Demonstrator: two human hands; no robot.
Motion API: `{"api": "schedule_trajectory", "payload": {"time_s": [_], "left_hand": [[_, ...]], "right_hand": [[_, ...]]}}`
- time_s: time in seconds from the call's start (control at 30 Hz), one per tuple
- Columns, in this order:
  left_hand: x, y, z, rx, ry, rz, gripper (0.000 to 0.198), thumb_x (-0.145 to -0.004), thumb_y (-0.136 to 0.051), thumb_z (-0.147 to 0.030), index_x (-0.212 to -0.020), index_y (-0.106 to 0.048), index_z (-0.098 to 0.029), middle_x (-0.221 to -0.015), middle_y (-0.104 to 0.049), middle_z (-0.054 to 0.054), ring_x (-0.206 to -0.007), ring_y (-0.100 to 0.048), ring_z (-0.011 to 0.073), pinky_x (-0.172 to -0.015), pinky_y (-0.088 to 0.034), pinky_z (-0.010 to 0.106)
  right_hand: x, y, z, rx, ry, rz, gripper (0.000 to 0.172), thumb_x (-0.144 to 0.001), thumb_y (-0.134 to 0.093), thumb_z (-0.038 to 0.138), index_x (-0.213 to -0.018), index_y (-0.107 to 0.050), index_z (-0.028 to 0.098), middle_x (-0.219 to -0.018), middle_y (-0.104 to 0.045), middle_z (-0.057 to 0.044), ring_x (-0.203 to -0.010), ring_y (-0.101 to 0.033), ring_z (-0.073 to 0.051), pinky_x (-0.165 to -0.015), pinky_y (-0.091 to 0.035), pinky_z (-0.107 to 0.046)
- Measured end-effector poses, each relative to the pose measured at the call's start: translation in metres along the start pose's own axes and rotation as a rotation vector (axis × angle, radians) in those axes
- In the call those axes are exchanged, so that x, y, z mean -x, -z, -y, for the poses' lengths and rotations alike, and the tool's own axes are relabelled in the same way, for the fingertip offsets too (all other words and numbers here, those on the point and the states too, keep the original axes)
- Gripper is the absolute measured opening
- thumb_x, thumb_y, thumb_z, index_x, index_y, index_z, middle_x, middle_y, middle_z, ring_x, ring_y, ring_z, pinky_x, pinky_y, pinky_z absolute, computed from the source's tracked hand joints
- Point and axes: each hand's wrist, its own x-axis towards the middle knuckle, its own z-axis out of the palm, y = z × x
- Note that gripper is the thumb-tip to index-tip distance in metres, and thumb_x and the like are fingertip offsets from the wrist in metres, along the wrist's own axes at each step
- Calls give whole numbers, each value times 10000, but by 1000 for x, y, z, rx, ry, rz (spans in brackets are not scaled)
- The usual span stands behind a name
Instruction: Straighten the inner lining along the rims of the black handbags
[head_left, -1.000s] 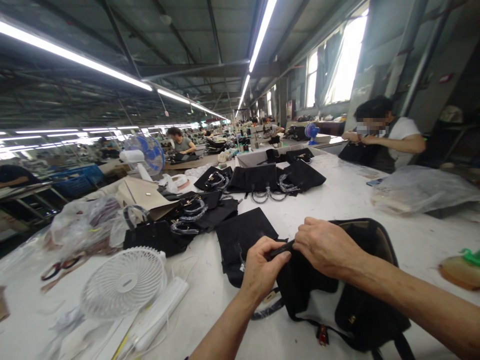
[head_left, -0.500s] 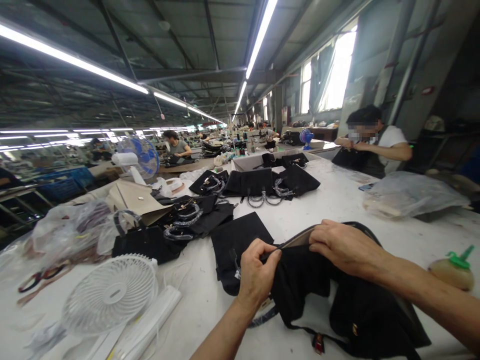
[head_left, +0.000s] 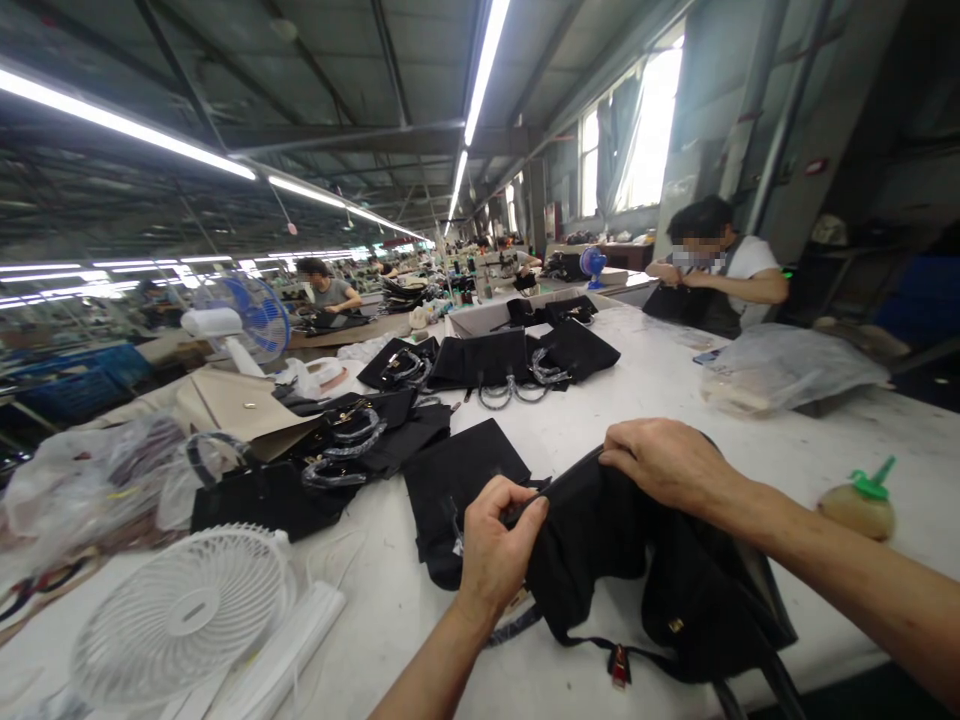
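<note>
A black handbag [head_left: 600, 545] lies tilted in front of me on the white table, its upper edge raised between my hands. My left hand [head_left: 499, 540] pinches the left end of that edge between thumb and fingers. Farther right along the same edge, my right hand [head_left: 664, 460] is closed on it, palm down, with fingertips partly hidden. A small red and gold piece [head_left: 618, 667] hangs at the bag's near side, and a gold fitting [head_left: 676, 625] shows on the black cloth. Just behind my left hand lies another black bag [head_left: 469, 475].
A white fan [head_left: 187, 610] lies at the near left. Several black bags with wrapped handles [head_left: 491, 360] are spread farther back. To the right are a green-capped bottle [head_left: 859, 505] and a plastic bag [head_left: 787, 365]. A co-worker [head_left: 716, 265] sits across the table.
The view has swung a little to the right, so everything sits farther left. Both hands keep their grip on the bag's edge, which now looks drawn straighter between them.
</note>
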Motion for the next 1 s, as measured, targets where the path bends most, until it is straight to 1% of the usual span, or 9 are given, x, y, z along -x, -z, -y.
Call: {"api": "schedule_trajectory", "payload": {"time_s": [0.17,0.27,0.37,0.43,0.53,0.6,0.67,0.77,1.0], "left_hand": [[2,0,-1,7,-10,10,154,-816,-602,-276,-706,-601,-169,-725,-544,-11,-721,-523,121,-685,-390,246],[1,2,-3,77,-21,41,112,-810,-588,-228,-717,-584,-166,-851,-583,12,-830,-547,133,-762,-405,250],[-7,6,-6,277,63,224,61,-782,-563,-162,-724,-542,-161,-1013,-620,36,-928,-570,144,-804,-423,249],[-18,6,-9,375,153,368,80,-723,-572,-120,-746,-512,-167,-955,-637,25,-844,-582,126,-734,-433,231],[-38,-2,-13,304,235,490,283,-637,-640,-139,-902,-550,-180,-786,-614,-24,-656,-540,98,-594,-399,206],[-51,-10,-16,145,232,556,304,-650,-663,-247,-942,-613,-178,-670,-578,-40,-567,-489,96,-524,-345,209],[-60,-19,-19,-19,199,564,222,-699,-615,-340,-827,-681,-170,-587,-553,-30,-543,-469,104,-502,-304,221],[-65,-25,-20,-162,146,484,214,-712,-566,-327,-676,-701,-165,-565,-567,-8,-593,-506,122,-525,-303,228],[-68,-26,-20,-24,126,523,131,-651,-553,-230,-715,-640,-155,-615,-560,-21,-559,-463,93,-498,-317,198]], "right_hand": [[-1,1,2,33,7,-2,213,-883,-497,348,-769,-636,234,-851,-704,-20,-827,-627,-202,-644,-347,-287],[-2,0,3,54,17,-11,218,-884,-490,347,-765,-630,231,-850,-699,-20,-821,-627,-204,-640,-348,-291],[-4,0,5,92,18,-16,212,-877,-492,341,-763,-632,229,-844,-694,-26,-794,-625,-205,-622,-340,-295],[-6,0,7,117,15,-18,207,-872,-495,335,-774,-641,227,-845,-692,-34,-785,-624,-207,-610,-333,-296],[-8,1,12,138,25,-17,208,-870,-488,319,-784,-650,220,-844,-692,-44,-787,-624,-208,-603,-325,-294],[-9,1,14,144,20,-19,210,-868,-481,311,-786,-650,217,-847,-691,-48,-786,-623,-209,-601,-321,-291],[-9,1,12,137,-2,-22,211,-865,-480,317,-786,-648,218,-848,-688,-48,-784,-620,-210,-597,-318,-289],[-7,2,0,89,-17,-14,199,-860,-492,320,-772,-643,225,-834,-682,-34,-784,-610,-201,-611,-330,-283],[0,2,-34,-96,-26,3,175,-854,-517,318,-794,-669,257,-835,-689,1,-800,-605,-171,-661,-363,-259]]}}
